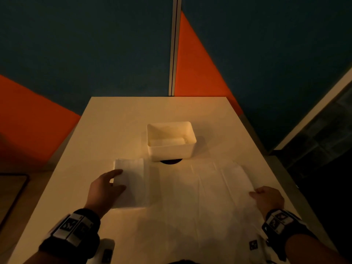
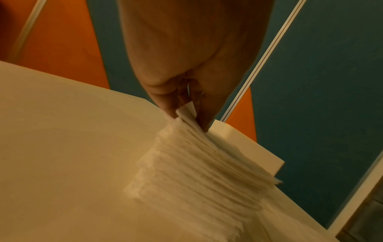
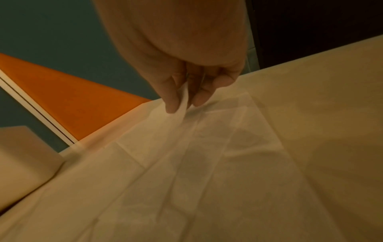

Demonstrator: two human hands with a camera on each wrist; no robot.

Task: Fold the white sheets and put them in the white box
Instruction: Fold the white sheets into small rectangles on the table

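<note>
A white table (image 1: pixel 106 130) stands against a wall (image 1: pixel 76 44) that is dark blue with orange shapes; the light is dim and yellow. On the left, past the table edge, a dark flat thing with a rounded rim (image 1: pixel 17 187) shows low down; what it is cannot be told. A dark round spot (image 1: pixel 171 161) peeks out from under the near side of the white box (image 1: pixel 171 151); the box sits in the middle of the table, just behind the paper. Black bands with square marks sit on both wrists.

The far part of the table behind the box is bare; so are the strips along the left and right edges. The big white sheet (image 1: pixel 190 197) lies spread flat from the middle to near the right edge; its right side comes close to the table edge.

The box is open on top; something white and flat (image 1: pixel 167 141) lies at its bottom.

The left hand (image 1: pixel 104 189) grasps a stack of folded white sheets (image 1: pixel 131 180) on the left, thumb on one side and fingers on the other; the stack touches the big sheet's left part. The right hand (image 1: pixel 268 199) pinches the right edge of the big sheet between thumb and fingers, lifting it a little.
</note>
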